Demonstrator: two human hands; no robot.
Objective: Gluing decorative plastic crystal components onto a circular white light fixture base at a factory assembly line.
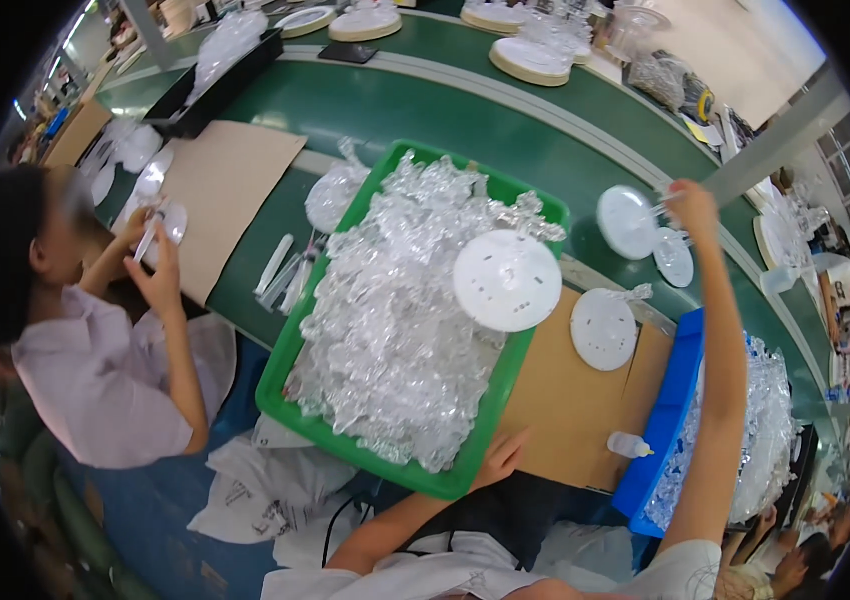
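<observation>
At the far right, my right hand (693,212) is closed at the clear stem of a white round disc piece (628,222). A smaller white disc (674,257) hangs or lies just below that hand; whether it is held too I cannot tell. My left hand (501,460) rests by the near right corner of the green bin (400,465), fingers stretched over the cardboard (545,420). Clear plastic parts (395,310) heap up in the bin. A white disc with small slots (508,281) lies on the heap's right side, and another white disc (604,330) lies on the cardboard.
To the right stands a blue bin (660,430) of clear parts, with a small white bottle (629,445) beside it. On the left a co-worker (110,350) handles a white disc over cardboard (235,180). A black tray (215,100) and stacked discs (530,60) stand farther back.
</observation>
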